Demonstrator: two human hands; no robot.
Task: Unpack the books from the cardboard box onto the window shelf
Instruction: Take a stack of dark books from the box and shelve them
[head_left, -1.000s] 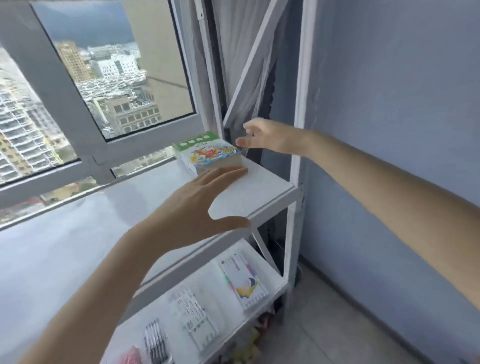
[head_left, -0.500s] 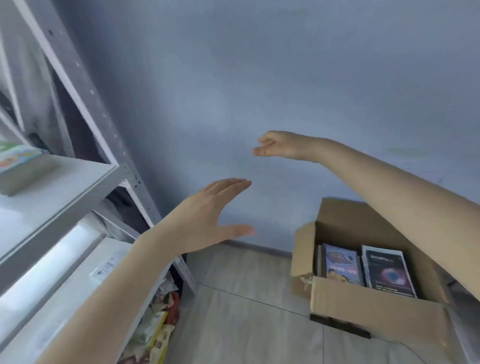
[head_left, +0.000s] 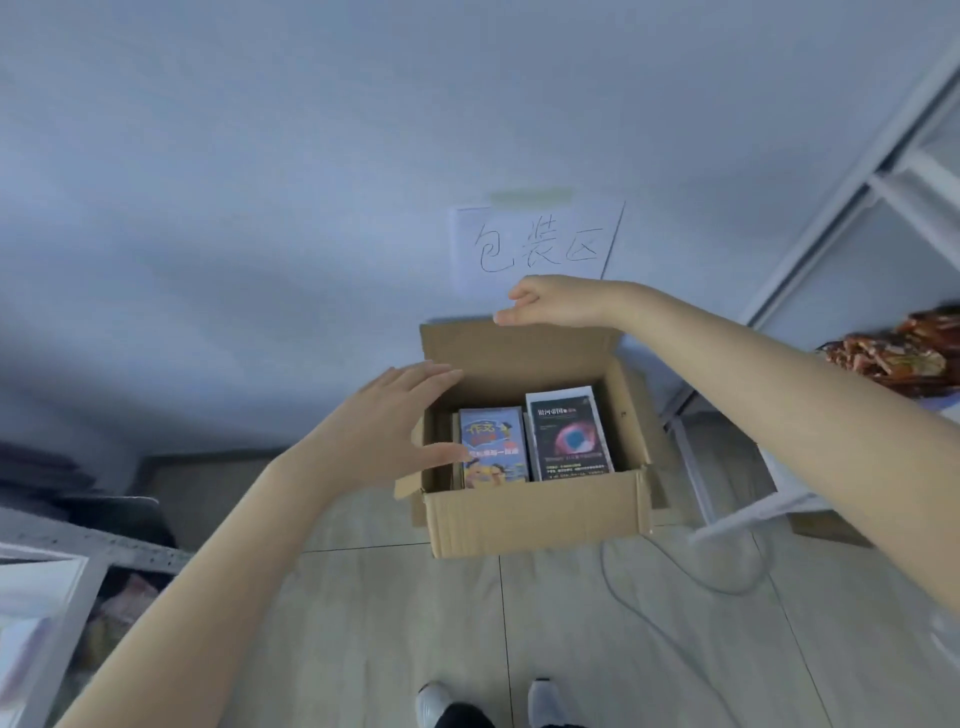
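An open cardboard box (head_left: 535, 514) stands on the floor against the wall. Inside lie a blue book with a cartoon cover (head_left: 493, 447) on the left and a black book with a nebula picture (head_left: 569, 434) on the right. My left hand (head_left: 384, 431) hovers with straight fingers over the box's left wall, holding nothing. My right hand (head_left: 550, 301) is empty too, fingers relaxed, above the box's rear flap. The window shelf is out of view.
A handwritten paper sign (head_left: 535, 244) is taped to the wall above the box. A white metal rack (head_left: 852, 218) with a reddish packet (head_left: 893, 353) stands at the right. Another shelf corner (head_left: 47, 571) is at the lower left. A grey cable (head_left: 675, 571) lies on the floor by my shoes (head_left: 488, 701).
My view has swung from the window shelf, where a book was left, round to the box. Both empty hands have travelled with it and now hang over the box.
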